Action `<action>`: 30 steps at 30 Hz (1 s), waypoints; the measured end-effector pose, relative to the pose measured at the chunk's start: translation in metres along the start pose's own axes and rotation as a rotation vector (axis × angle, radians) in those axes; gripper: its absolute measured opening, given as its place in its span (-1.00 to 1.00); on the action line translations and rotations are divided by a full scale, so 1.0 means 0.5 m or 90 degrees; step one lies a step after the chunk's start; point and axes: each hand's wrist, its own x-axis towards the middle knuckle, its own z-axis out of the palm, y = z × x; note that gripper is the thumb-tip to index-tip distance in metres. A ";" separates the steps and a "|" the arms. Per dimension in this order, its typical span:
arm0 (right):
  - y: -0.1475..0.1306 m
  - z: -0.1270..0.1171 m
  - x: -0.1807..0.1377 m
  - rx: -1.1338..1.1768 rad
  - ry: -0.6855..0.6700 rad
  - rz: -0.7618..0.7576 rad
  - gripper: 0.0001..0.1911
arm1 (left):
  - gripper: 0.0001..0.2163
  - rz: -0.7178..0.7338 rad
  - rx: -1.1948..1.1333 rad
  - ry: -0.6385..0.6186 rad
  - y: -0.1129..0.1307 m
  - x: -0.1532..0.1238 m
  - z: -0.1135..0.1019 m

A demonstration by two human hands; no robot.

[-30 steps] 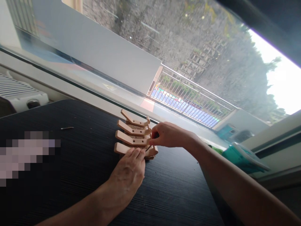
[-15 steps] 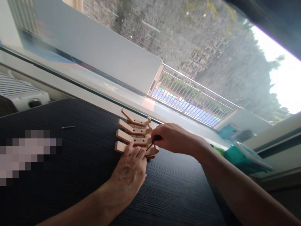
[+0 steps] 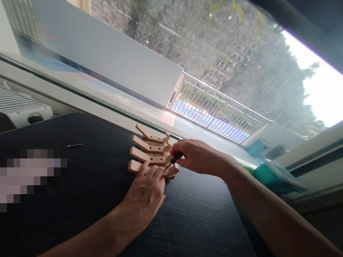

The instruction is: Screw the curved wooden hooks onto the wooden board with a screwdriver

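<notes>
Several pale wooden hooks (image 3: 158, 159) stand in a row on a wooden backing, forming a hook rack near the far edge of the dark table. Small dark holes show on the hooks. My left hand (image 3: 148, 187) is closed over the nearest hook, its fingers pressing on it; the thumb side is partly hidden. In my right hand (image 3: 197, 157) is a screwdriver (image 3: 177, 156) with a black handle, gripped between the fingers. Its shaft slants down to the left, and the tip meets the nearest hook beside my left fingertips; the exact contact point is hidden.
The dark wood-grain table (image 3: 80, 175) fills the foreground. A thin stick-like piece (image 3: 74, 145) lies on its left part, near a blurred-out patch (image 3: 32, 171). Behind runs a window ledge, with a white slatted appliance (image 3: 25, 107) at left and a teal bin (image 3: 277, 176) at right.
My right fingers have shifted on the screwdriver, so more of its black handle shows. The left hand keeps its hold on the nearest hook. The whole view has slid slightly.
</notes>
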 end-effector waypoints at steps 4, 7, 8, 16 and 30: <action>-0.001 0.005 0.004 0.024 -0.006 0.001 -0.83 | -0.64 -0.001 0.001 0.004 0.001 0.000 0.003; 0.000 0.004 0.008 0.024 -0.023 0.023 -0.87 | -0.63 -0.004 -0.003 -0.002 0.002 -0.001 0.002; 0.000 0.003 0.009 0.021 -0.030 0.033 -0.89 | -0.62 -0.008 -0.008 -0.009 0.003 0.000 0.000; -0.002 -0.008 -0.003 0.003 -0.019 0.077 -0.65 | -0.63 -0.015 -0.027 -0.048 0.005 0.005 -0.015; 0.000 0.005 0.001 0.051 -0.015 0.019 -0.86 | -0.66 -0.010 -0.029 -0.023 0.003 0.002 -0.009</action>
